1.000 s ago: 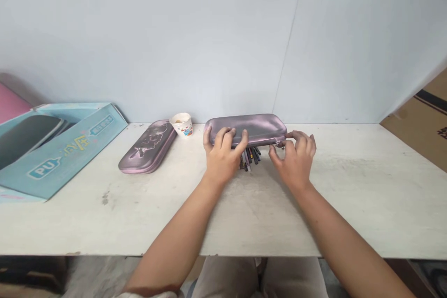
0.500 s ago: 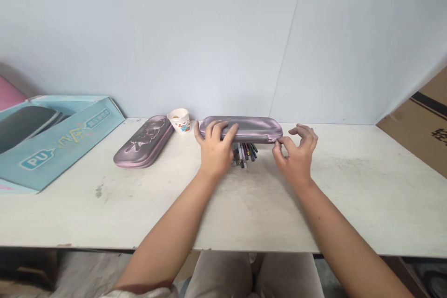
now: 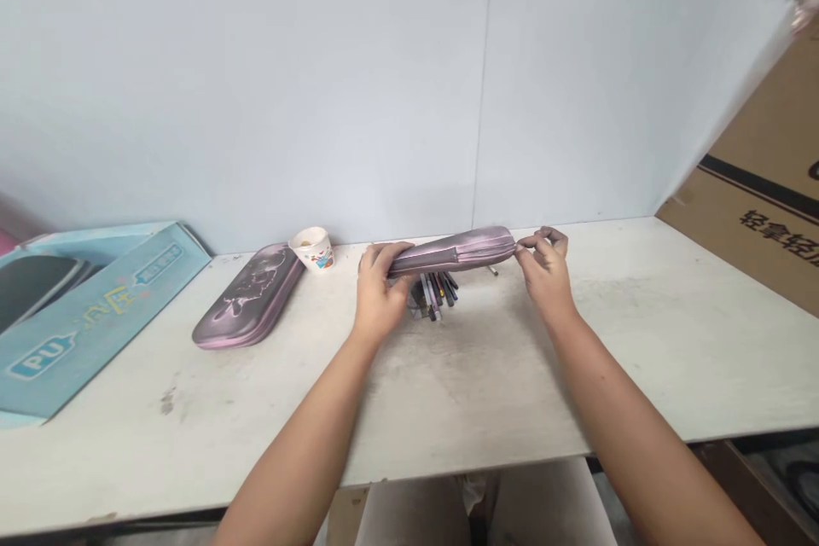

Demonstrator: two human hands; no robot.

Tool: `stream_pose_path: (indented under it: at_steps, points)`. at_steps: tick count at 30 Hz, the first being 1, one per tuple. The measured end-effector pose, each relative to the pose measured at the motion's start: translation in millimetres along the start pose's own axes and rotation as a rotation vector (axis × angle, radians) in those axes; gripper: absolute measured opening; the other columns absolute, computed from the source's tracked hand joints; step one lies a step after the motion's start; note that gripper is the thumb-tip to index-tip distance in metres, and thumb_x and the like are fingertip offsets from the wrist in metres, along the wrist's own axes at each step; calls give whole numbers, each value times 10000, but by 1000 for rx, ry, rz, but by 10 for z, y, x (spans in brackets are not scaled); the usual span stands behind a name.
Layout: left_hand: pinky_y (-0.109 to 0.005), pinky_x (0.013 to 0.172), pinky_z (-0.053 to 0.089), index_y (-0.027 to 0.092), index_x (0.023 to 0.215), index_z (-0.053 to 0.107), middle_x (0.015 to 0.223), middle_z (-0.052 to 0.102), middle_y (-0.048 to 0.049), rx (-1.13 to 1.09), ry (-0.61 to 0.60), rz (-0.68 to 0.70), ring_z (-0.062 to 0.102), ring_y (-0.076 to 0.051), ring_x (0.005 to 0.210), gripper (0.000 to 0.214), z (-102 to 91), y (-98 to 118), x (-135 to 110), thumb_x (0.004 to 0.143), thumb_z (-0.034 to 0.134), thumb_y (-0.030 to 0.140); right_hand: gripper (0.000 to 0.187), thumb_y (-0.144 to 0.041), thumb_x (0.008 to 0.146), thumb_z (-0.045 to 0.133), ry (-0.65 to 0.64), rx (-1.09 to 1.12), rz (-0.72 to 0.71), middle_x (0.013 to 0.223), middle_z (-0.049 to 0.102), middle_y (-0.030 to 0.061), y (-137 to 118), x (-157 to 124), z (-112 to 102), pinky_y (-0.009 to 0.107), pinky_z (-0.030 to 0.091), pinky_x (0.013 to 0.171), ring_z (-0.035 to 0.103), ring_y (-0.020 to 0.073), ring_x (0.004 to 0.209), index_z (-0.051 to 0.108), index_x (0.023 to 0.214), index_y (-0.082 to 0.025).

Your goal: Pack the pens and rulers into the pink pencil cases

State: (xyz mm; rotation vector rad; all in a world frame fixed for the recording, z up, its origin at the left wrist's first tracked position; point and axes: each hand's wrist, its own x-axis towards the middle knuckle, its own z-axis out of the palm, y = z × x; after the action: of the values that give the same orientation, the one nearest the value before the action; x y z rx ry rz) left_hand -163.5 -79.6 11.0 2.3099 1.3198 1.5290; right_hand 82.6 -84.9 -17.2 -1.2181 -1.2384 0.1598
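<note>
A purple pencil case (image 3: 457,249) is lifted a little above the white table (image 3: 461,375), held level between both hands. My left hand (image 3: 377,294) is closed around its left end. My right hand (image 3: 545,269) pinches its right end, fingers curled at the zipper corner. Under the case lies a bunch of pens (image 3: 435,290) on the table.
A second purple case (image 3: 246,294) lies flat to the left, with a small paper cup (image 3: 313,247) beside it. A light blue box (image 3: 83,316) sits at the far left. A cardboard carton (image 3: 761,213) stands at the right. A pale wall closes the back.
The case has been raised off the table and is now seen edge-on. My right hand went from hovering at its corner to pinching it. The view has shifted and tilted.
</note>
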Motion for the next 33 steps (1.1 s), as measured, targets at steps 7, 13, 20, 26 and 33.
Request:
stream_pose_path:
  at_steps: [7, 13, 20, 26, 33]
  points:
    - [-360, 867, 443, 194, 1058, 555, 1035, 594, -45, -479, -59, -200, 559, -191, 970, 384, 160, -14, -52, 692, 642, 271, 198, -398, 757, 521, -160, 141, 114, 1019, 423, 43, -67, -114, 175, 402, 307, 988, 408, 195, 1086, 587, 738, -212]
    - [-331, 886, 453, 264, 1137, 476, 1185, 575, -50, -1057, 12, -447, 562, -172, 1048, 479, 254, 156, -75, 711, 663, 381, 128, -320, 738, 534, -233, 99, 115, 998, 415, 49, -119, -267, 303, 438, 289, 1000, 425, 210, 1072, 603, 717, -214]
    - [-353, 875, 479, 187, 1003, 581, 1062, 649, -57, -1159, -89, -706, 598, -203, 1013, 439, 234, 154, -112, 610, 764, 248, 100, -286, 744, 530, -92, 64, 64, 1035, 400, 66, -163, -204, 148, 396, 305, 998, 425, 202, 1097, 572, 713, -201]
    - [-301, 781, 515, 124, 871, 643, 886, 699, -67, -1104, -111, -731, 647, -191, 857, 356, 231, 123, -107, 559, 795, 208, 100, -286, 736, 543, -77, -40, -18, 1016, 395, 61, -152, -92, -12, 421, 304, 980, 383, 223, 1132, 576, 687, -206]
    - [-306, 776, 537, 156, 861, 628, 907, 696, -33, -1261, -3, -741, 650, -183, 865, 310, 184, 175, -98, 600, 777, 234, 143, -331, 720, 541, -247, 164, 128, 973, 475, 46, -119, -91, 79, 422, 312, 978, 447, 213, 1062, 583, 670, -203]
